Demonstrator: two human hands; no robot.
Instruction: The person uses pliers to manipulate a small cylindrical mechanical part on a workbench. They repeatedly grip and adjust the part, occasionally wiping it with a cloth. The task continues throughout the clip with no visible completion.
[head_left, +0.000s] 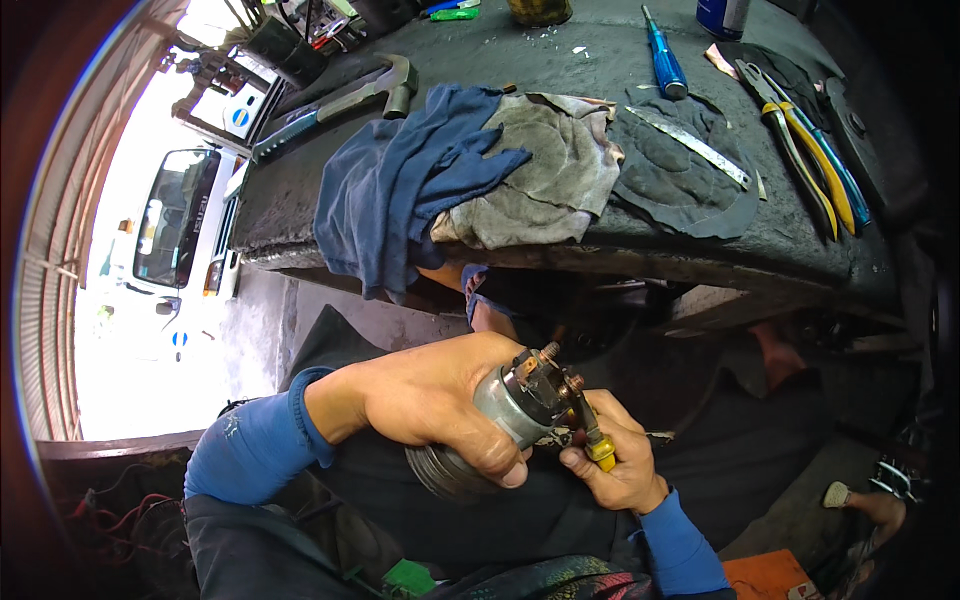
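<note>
Above my lap, my left hand point(440, 395) is wrapped round a starter solenoid point(508, 408), a grey metal cylinder with a black cap and copper threaded studs. The cap end tilts up and to the right. Ridged rings show at its lower end. Close against the studs, my right hand point(622, 465) is closed, its thumb and fingers round a small metal piece with a yellow end point(601, 453). Its exact kind is unclear. A thin pale tip also pokes out to the right of those fingers.
Ahead stands a dark workbench point(290, 215) bearing a hammer point(345, 100), blue and grey rags point(400, 180), a metal strip point(690, 148), a blue-handled screwdriver point(662, 55) and yellow-handled pliers point(800, 150). Bare feet show below it. A white truck point(180, 220) is outside, left. Another person's leg point(880, 510) is at right.
</note>
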